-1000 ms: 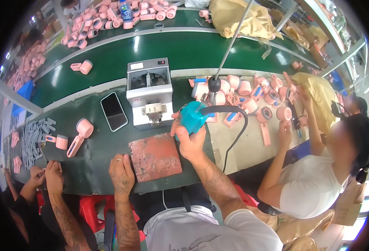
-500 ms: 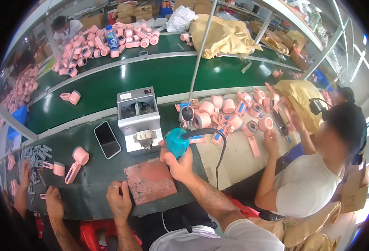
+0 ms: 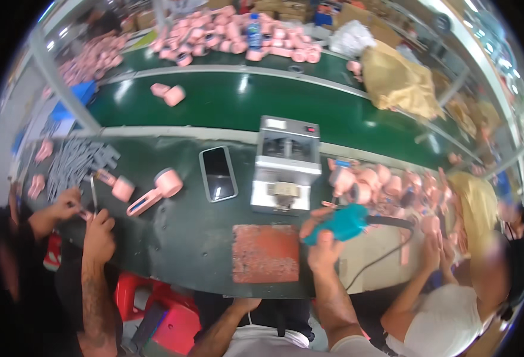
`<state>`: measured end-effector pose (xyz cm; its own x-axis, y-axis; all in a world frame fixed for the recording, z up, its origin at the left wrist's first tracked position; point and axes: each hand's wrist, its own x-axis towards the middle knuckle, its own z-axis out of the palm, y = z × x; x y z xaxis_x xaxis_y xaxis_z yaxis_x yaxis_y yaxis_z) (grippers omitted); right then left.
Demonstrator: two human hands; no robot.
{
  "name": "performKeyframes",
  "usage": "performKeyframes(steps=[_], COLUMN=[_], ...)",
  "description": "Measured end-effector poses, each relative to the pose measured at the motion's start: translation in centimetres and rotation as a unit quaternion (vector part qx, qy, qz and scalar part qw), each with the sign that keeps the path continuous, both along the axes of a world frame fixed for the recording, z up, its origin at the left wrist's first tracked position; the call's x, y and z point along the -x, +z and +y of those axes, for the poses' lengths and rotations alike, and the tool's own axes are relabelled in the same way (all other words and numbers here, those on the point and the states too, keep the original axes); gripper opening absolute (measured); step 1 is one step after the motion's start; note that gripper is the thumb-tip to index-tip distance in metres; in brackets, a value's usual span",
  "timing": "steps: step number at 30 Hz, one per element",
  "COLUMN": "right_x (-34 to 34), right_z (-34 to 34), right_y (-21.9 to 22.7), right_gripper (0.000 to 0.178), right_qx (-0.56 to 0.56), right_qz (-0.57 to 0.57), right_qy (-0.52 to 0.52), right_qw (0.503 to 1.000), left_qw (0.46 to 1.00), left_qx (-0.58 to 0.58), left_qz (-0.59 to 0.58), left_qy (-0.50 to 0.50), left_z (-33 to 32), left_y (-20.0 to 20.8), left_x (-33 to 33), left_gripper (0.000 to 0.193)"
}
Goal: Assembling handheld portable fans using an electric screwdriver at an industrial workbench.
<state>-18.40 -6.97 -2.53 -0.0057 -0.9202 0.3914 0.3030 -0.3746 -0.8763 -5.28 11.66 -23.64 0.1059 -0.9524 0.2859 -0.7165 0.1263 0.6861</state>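
A broad green table [image 3: 184, 256] fills the middle of the view, and behind it runs a long green conveyor belt [image 3: 214, 107]. At the right, near the table, sits a co-worker in a white shirt [image 3: 443, 321]. A large heap of pink parts [image 3: 214, 38] lies beyond the belt, and a smaller pile of pink pieces [image 3: 366, 178] spreads over the table's right side. A grey box-shaped machine [image 3: 271, 190] stands at the table's back edge. In front of it lies a worn red mat [image 3: 265, 253], flat on the table.

Just right of that mat is the teal power screwdriver [image 3: 348, 223], gripped in the right hand [image 3: 324, 245], whose fingers are clamped around its body (a dark cable trails from its right end). A phone [image 3: 218, 174] lies left of the machine, and a handled pink part [image 3: 168, 182] rests left of the phone. The left hand [image 3: 247, 304] is at the near table edge, below the mat; I cannot tell whether its fingers are apart or together.
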Motion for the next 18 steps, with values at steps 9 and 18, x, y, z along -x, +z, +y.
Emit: performKeyframes(steps=[9, 18], right_x=[-1.3, -0.7], right_z=[0.5, 0.7], right_y=[0.6, 2.7], right_gripper=[0.072, 0.064], right_qx=[-0.019, 0.056], right_qz=[0.013, 0.252], right_qy=[-0.061, -0.217], right_qw=[0.998, 0.941], left_qw=[0.998, 0.983], left_qx=[-0.052, -0.175], left_qz=[-0.042, -0.063], left_qy=[0.004, 0.004], left_z=[-3.2, 3.7], left_y=[-3.0, -3.6], left_x=[-0.7, 6.1], left_gripper=[0.028, 0.028])
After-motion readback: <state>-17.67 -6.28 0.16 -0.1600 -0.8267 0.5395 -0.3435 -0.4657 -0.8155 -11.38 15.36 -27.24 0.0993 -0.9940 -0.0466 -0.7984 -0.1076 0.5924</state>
